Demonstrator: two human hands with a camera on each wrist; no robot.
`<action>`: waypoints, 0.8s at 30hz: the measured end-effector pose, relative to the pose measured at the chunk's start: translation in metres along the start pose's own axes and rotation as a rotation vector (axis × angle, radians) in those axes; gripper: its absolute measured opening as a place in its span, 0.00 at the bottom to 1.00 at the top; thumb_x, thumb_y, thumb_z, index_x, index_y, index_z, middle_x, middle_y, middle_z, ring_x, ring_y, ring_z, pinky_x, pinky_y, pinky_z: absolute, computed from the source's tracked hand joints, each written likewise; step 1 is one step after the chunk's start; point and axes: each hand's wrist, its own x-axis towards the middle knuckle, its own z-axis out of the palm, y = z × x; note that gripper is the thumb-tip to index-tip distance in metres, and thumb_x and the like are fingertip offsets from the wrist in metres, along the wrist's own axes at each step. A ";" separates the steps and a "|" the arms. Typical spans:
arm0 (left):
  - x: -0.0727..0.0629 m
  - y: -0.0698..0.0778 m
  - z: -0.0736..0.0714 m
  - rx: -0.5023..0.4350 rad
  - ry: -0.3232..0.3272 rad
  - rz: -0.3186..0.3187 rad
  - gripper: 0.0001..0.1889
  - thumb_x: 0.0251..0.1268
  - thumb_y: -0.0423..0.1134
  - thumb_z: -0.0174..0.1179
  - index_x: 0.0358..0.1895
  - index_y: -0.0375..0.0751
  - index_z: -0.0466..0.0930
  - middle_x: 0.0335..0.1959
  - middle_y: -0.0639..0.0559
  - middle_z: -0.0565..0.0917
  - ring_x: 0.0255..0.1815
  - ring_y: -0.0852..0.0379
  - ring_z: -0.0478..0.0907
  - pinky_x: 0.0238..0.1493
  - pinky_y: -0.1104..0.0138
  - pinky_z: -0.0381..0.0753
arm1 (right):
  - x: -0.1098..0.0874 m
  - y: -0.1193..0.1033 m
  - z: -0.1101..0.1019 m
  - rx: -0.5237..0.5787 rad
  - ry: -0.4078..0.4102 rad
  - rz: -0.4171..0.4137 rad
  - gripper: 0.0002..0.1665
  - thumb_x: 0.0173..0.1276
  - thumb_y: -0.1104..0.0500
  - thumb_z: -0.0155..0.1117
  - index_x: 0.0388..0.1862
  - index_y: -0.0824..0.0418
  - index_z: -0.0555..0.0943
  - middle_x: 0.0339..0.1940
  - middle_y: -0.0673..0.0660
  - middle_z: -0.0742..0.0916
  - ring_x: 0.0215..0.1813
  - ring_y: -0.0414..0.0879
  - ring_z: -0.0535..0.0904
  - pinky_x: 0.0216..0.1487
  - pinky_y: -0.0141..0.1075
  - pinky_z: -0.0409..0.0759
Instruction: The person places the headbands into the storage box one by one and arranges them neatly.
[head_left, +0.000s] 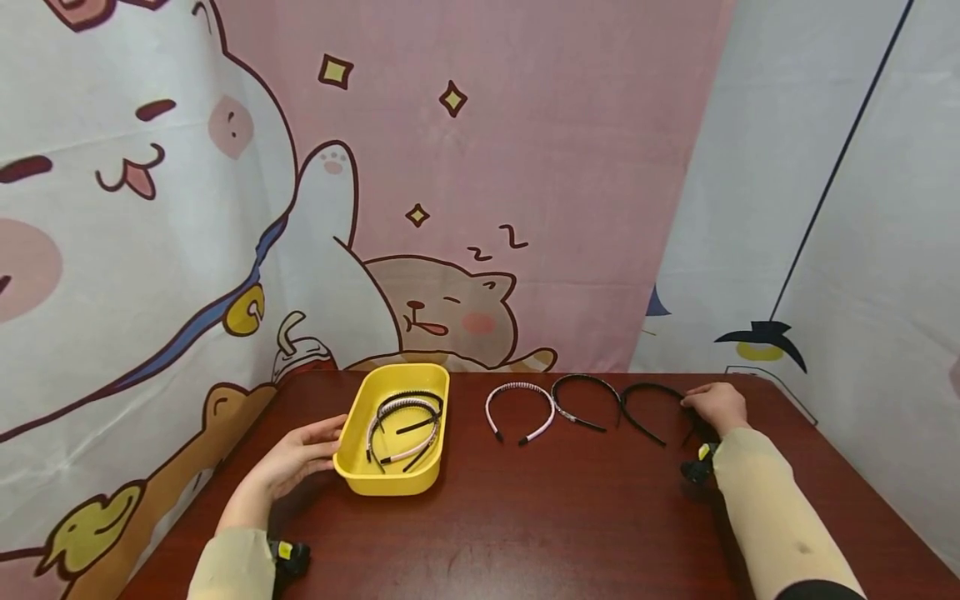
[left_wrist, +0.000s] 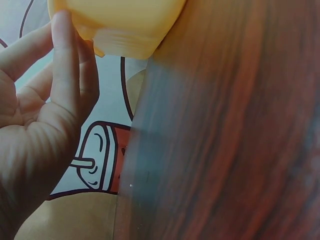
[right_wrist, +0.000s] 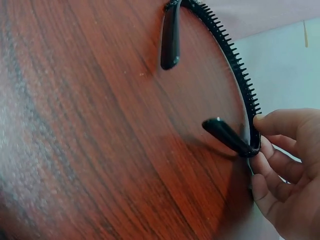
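Observation:
My left hand [head_left: 296,458] grips the left rim of a yellow plastic basin [head_left: 390,485], its fingertips overlapping the wall in the left wrist view. Inside the basin lie black headbands and a white-and-pink headband [head_left: 411,402]. At the far right of the table, my right hand [head_left: 720,407] pinches a black headband [head_left: 651,386] near one end. In the right wrist view this headband [right_wrist: 235,60] shows a row of comb-like teeth along its outer edge, with thumb and fingers around its lower bend.
Between basin and right hand, a white-and-pink headband [head_left: 519,386] and a black headband [head_left: 585,377] lie along the back of the dark red wooden table [head_left: 525,525]. A cartoon-printed cloth [head_left: 570,183] hangs behind the table's back edge.

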 end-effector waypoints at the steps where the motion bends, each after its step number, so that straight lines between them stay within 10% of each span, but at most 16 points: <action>1: 0.000 0.000 0.000 0.001 0.000 0.000 0.34 0.71 0.31 0.55 0.74 0.28 0.51 0.59 0.30 0.69 0.49 0.51 0.80 0.48 0.63 0.82 | -0.001 0.000 -0.001 0.003 -0.002 0.003 0.19 0.64 0.56 0.63 0.43 0.73 0.85 0.43 0.71 0.84 0.45 0.65 0.77 0.45 0.51 0.76; 8: -0.001 0.001 0.000 0.023 0.017 -0.004 0.34 0.70 0.32 0.56 0.74 0.29 0.51 0.56 0.35 0.71 0.48 0.53 0.80 0.47 0.63 0.82 | 0.000 0.001 -0.004 0.111 -0.016 0.036 0.19 0.63 0.57 0.64 0.40 0.75 0.84 0.26 0.58 0.85 0.25 0.45 0.79 0.27 0.37 0.79; 24: -0.001 -0.001 -0.001 0.027 0.004 -0.011 0.34 0.71 0.32 0.56 0.75 0.30 0.50 0.58 0.35 0.71 0.49 0.53 0.80 0.48 0.62 0.82 | -0.004 0.007 -0.006 0.297 -0.087 0.097 0.27 0.64 0.57 0.62 0.53 0.79 0.77 0.43 0.69 0.84 0.38 0.50 0.81 0.38 0.42 0.84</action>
